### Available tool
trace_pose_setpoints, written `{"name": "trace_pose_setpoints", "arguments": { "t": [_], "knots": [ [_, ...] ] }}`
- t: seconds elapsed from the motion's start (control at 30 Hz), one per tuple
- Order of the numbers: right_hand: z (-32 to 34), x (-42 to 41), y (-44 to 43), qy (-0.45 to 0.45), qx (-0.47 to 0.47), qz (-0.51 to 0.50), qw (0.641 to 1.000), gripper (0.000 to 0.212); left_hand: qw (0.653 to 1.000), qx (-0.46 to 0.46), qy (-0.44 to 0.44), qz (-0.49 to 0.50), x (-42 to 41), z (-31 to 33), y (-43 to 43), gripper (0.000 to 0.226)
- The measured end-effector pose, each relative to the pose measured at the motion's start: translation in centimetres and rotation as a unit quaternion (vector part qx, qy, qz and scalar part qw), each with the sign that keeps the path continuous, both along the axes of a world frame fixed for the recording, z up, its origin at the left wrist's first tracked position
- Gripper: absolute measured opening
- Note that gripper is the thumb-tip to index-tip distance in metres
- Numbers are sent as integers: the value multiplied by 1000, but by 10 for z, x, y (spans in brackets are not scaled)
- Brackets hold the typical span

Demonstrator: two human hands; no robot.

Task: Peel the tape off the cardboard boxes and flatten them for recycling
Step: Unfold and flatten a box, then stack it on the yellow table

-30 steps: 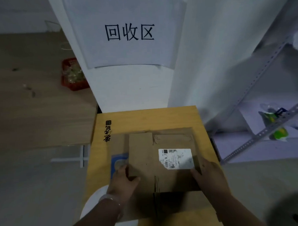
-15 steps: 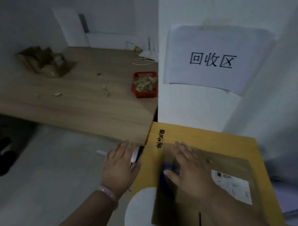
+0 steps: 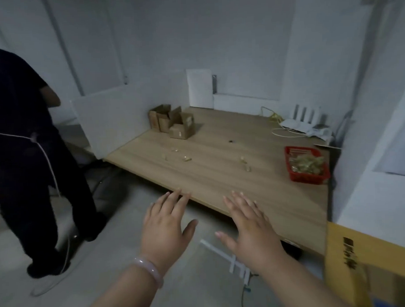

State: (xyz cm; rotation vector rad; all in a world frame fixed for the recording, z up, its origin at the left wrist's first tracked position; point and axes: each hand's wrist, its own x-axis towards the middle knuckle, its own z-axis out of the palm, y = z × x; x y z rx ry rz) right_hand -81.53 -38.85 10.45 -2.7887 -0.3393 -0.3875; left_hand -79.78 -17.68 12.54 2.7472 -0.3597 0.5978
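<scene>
Holding our left hand (image 3: 164, 226) and right hand (image 3: 250, 227) out before the near edge of the table (image 3: 220, 171), we have the fingers (image 3: 173, 198) spread straight and gripping nothing. Opened boxes (image 3: 181, 128) stand clustered at the table's far left corner, well apart from our hands, and a yellow box (image 3: 351, 247) sits at lower right beside the table's end. A red basket (image 3: 306, 175) rests on the table's right side

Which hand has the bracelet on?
The left hand: a pale bracelet circles its wrist. The right hand has a bare wrist. Both hands are spread open and hold nothing.
</scene>
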Motion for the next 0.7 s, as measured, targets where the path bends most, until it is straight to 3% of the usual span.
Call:
{"name": "trace_pose_setpoints", "arguments": {
  "t": [0.43,0.7],
  "knots": [
    [0,140,130,1,-13,61,998,80,998,12,-13,57,107,-9,121,66],
    [-6,288,140,-12,-18,50,999,79,998,17,-7,65,256,-4,131,65]
  ]
}}
